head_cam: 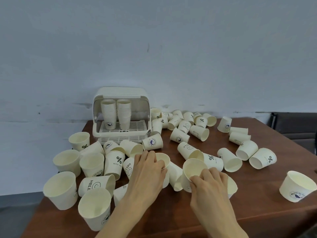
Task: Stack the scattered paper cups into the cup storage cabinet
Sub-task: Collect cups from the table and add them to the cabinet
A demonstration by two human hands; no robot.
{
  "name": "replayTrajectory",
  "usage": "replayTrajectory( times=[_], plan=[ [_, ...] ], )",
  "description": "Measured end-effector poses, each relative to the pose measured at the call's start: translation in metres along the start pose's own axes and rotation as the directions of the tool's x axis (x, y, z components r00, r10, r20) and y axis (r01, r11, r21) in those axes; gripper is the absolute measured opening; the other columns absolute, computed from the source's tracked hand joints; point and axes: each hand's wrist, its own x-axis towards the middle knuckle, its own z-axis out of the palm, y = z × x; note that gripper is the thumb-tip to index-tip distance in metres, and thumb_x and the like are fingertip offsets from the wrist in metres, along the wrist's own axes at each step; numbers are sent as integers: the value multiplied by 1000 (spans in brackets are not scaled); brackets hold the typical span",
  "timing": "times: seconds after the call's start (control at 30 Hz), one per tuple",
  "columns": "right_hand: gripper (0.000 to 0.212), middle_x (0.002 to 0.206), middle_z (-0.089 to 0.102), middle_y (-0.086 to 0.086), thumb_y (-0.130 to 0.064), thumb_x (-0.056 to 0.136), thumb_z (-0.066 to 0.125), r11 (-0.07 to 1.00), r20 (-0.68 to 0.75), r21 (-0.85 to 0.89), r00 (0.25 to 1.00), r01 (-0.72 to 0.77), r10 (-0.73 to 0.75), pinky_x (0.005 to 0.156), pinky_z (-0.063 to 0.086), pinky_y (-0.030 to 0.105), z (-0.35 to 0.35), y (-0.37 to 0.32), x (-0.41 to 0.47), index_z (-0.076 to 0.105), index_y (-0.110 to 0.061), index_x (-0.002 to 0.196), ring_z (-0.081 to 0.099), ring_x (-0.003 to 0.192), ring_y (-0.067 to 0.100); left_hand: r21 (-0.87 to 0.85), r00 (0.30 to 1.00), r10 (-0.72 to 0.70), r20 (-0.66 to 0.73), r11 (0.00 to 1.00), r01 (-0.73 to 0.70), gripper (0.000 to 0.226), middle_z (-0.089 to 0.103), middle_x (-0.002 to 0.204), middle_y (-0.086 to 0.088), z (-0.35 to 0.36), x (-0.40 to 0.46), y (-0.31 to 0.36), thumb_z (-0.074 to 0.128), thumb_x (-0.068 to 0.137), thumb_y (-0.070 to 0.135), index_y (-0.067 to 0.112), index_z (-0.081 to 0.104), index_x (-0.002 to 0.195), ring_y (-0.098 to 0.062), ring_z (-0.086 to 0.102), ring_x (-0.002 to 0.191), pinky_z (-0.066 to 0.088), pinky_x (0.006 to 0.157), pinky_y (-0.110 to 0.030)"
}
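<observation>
A brown wooden table (253, 208) stands against a pale wall (154, 40), with cream paper cups scattered over most of its top, some upright, many tipped on their sides. At the far left of the table sits the white cup storage cabinet (120, 95), its front open, with two tall stacks of cups (115, 112) standing side by side on its slatted shelf. Near the front edge, the left hand (147, 174) curls its fingers over the rim of an upright cup (163, 158) and grips it. Just beside it, the right hand (211, 184) pinches the rim of another upright cup (193, 169), thumb inside. A lone upright cup (298, 186) stands well apart at the right
</observation>
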Motion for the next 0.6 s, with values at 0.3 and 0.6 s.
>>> replayTrajectory(
  times=[0.3,0.6],
  plan=[
    [29,65,45,2,6,48,80,998,-139,58,989,-34,42,74,26,36,-5,-16,20,65,-13,64,45,69,28,38,998,-25,-65,999,28,20,48,77,4,-7,5,-18,56,84,32,22,66,70,-19,47,79,28,75,-32],
    [28,67,47,4,6,52,79,986,-213,131,974,104,-75,78,29,38,19,-57,61,70,-11,73,46,71,30,30,991,-85,-105,996,89,18,44,72,8,-18,16,-46,60,86,33,23,69,73,-16,45,73,26,72,-29]
  ],
)
